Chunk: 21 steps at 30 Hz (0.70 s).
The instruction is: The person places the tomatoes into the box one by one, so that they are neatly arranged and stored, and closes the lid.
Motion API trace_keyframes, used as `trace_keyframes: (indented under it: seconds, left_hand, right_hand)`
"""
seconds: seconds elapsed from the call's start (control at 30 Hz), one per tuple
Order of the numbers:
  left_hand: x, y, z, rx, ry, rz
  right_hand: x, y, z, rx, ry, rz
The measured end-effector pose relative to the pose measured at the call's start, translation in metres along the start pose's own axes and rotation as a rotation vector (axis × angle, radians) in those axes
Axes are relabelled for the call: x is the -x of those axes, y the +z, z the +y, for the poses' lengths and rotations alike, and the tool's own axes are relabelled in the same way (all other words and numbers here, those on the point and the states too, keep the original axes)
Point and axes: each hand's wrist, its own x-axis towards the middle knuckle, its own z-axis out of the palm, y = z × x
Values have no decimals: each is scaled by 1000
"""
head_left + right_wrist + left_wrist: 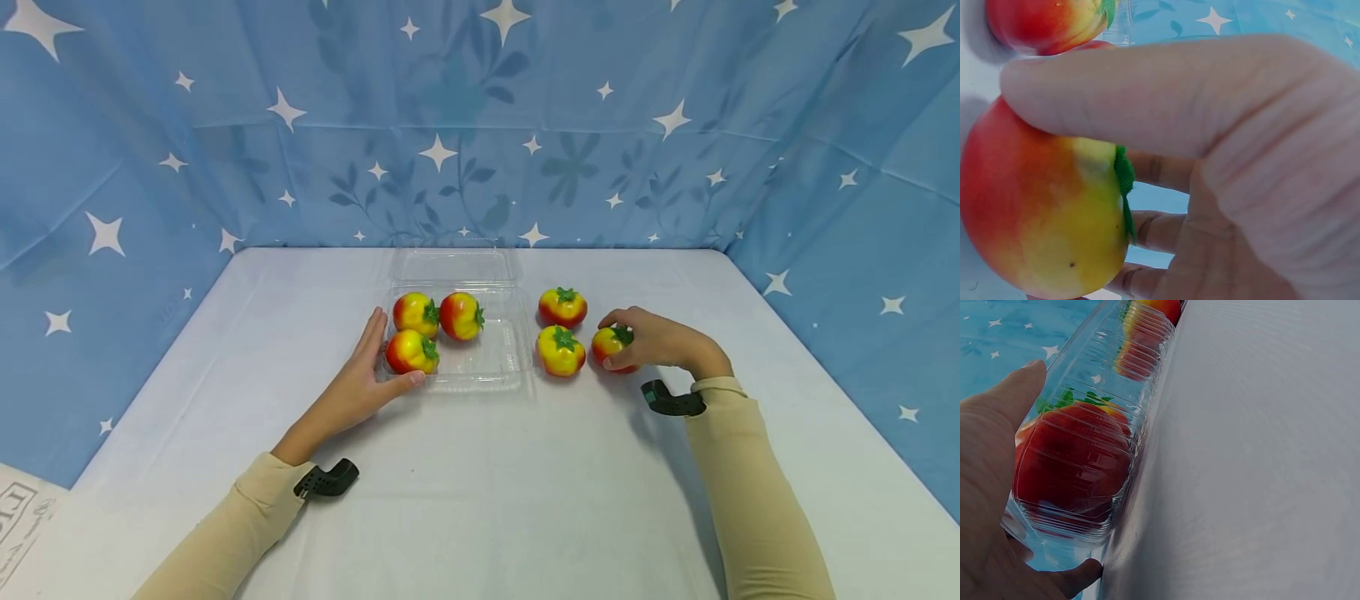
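My right hand (656, 337) grips a red-and-yellow persimmon (1047, 206) with a green leafy top, thumb on the near side and fingers round the far side. It is the rightmost of three on the white table; a second persimmon (561, 351) and a third persimmon (562, 307) sit just left of it. My left hand (362, 387) rests against the near left corner of a clear plastic box (491, 367), fingers straight along its left side and thumb at the front. Inside, at the left, three more lie grouped, the nearest persimmon (1072, 462) showing through the ribbed wall.
The box's clear lid (453, 265) stands hinged back behind it, towards the far table edge. A blue star-patterned curtain (465, 125) hangs behind and along both sides of the white table (480, 500). Printed paper or cloth (26, 521) shows at the lower left.
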Motion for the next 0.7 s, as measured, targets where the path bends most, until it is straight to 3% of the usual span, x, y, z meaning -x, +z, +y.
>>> trace_keyframes:
  seconds: [0.7]
  left_hand:
    - [0,0,-1,6,9,-5]
  right_hand:
    - [-2,-7,0,-32,-76,216]
